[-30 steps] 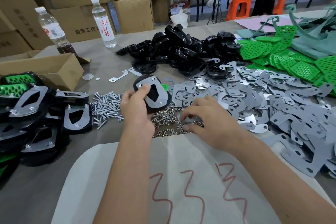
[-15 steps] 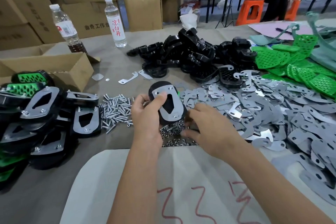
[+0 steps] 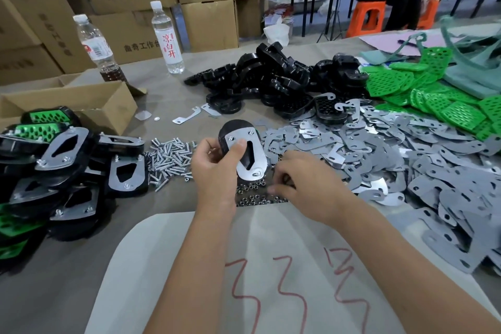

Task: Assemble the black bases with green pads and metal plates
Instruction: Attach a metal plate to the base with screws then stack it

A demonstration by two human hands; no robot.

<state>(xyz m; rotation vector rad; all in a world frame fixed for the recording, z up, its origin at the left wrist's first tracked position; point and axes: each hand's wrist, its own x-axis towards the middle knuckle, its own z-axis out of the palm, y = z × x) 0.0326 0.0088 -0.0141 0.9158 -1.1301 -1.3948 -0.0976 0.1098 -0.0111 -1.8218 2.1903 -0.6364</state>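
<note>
Black base (image 3: 235,131): held up at table centre, tilted, with a metal plate (image 3: 250,153) on its face.
My left hand (image 3: 217,163): I grip the base, thumb pressed on the plate, fingers curled behind.
My right hand (image 3: 303,184): at 3 o'clock of the base, fingers bent down into the nuts (image 3: 252,198); whether I've pinched one I cannot tell.
Screws (image 3: 169,156): heap at 9 o'clock.
Loose plates (image 3: 393,160): spread toward 3 o'clock.
Black bases (image 3: 271,81): pile at 12 o'clock.
Green pads (image 3: 433,100): at 2 o'clock.
Finished units (image 3: 62,154): stacked at 9 o'clock.
</note>
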